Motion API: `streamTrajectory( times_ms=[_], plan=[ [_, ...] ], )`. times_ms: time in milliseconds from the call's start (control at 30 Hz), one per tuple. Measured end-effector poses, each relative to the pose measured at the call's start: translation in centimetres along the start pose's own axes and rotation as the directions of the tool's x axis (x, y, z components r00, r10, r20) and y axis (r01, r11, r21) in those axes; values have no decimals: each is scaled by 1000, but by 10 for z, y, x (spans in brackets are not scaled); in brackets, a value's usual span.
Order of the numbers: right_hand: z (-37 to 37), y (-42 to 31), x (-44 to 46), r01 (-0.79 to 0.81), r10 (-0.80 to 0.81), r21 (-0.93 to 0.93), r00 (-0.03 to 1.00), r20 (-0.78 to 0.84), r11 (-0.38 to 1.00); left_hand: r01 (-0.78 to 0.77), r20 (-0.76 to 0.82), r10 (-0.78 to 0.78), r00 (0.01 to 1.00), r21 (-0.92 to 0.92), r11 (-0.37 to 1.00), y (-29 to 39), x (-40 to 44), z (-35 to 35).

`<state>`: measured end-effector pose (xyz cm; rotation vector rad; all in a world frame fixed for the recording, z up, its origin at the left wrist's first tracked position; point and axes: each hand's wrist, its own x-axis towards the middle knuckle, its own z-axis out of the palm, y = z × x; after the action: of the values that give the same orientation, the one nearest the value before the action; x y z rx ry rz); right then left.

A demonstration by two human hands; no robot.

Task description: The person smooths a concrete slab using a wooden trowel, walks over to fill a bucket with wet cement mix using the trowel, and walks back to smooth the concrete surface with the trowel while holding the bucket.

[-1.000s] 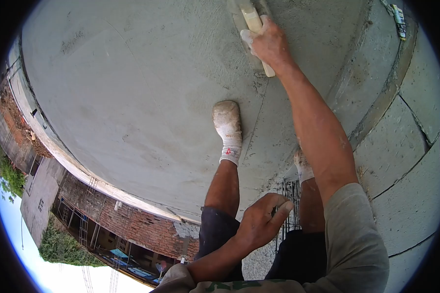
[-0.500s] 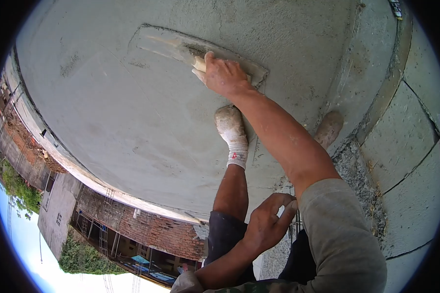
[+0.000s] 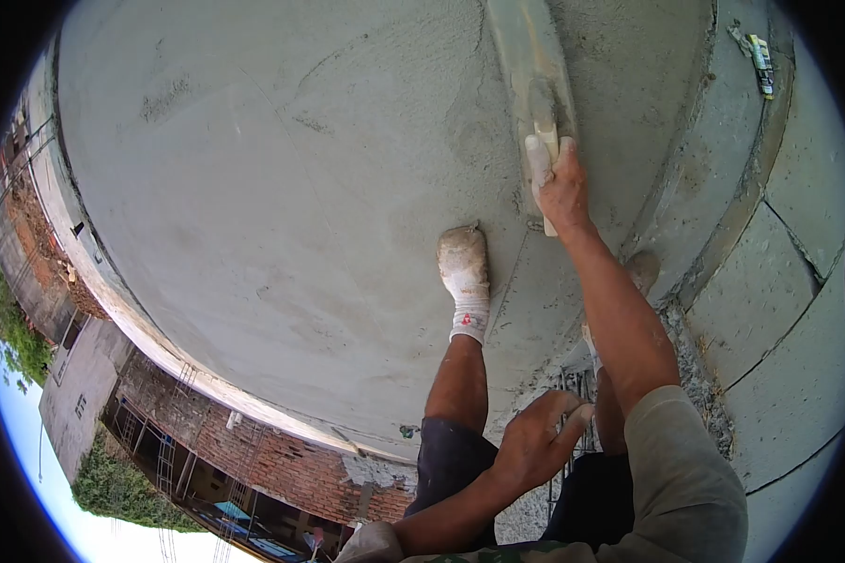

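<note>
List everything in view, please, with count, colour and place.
Trowel: one, grey, upper centre
Concrete surface: one, grey, centre
Printed packet: one, yellowish, upper right
Slabs: several, grey, right
Steel bars: several, dark, lower centre
Brick wall: one, reddish, lower left
Greenery: two patches, green, left
Sky: one, blue, far left
Shirt: one, olive, lower right
Shorts: one pair, dark, lower centre
Socked feet: two, whitish, near centre
Left hand: one, bare, lower centre
Right hand: one, chalky, on trowel

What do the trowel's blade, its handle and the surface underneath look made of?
Blade: probably metal; thin, flat, dull under grey smears.
Handle: pale, smooth-looking; wood or plastic, can't tell.
Surface: cement or mortar, likely damp; matte grey, with tool lines and rough patches.
</note>
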<state>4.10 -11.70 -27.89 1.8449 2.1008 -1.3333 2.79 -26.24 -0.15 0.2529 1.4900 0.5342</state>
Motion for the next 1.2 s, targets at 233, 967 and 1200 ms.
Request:
streamTrajectory(
  times_ms=[233, 967, 1200],
  plan=[
    [127, -126, -19, 361, -327, 71, 723, 608, 930, -33, -196, 39, 980, 35, 999, 1, 5, -8],
    [-100, 34, 196, -200, 229, 113, 887, -401, 973, 135, -31, -132, 991, 93, 986, 9, 17, 6],
    [-64, 133, 35, -338, 449, 385, 857, -251, 859, 128, 11, -132, 991, 185, 974, -8, 9, 12]
  ],
)
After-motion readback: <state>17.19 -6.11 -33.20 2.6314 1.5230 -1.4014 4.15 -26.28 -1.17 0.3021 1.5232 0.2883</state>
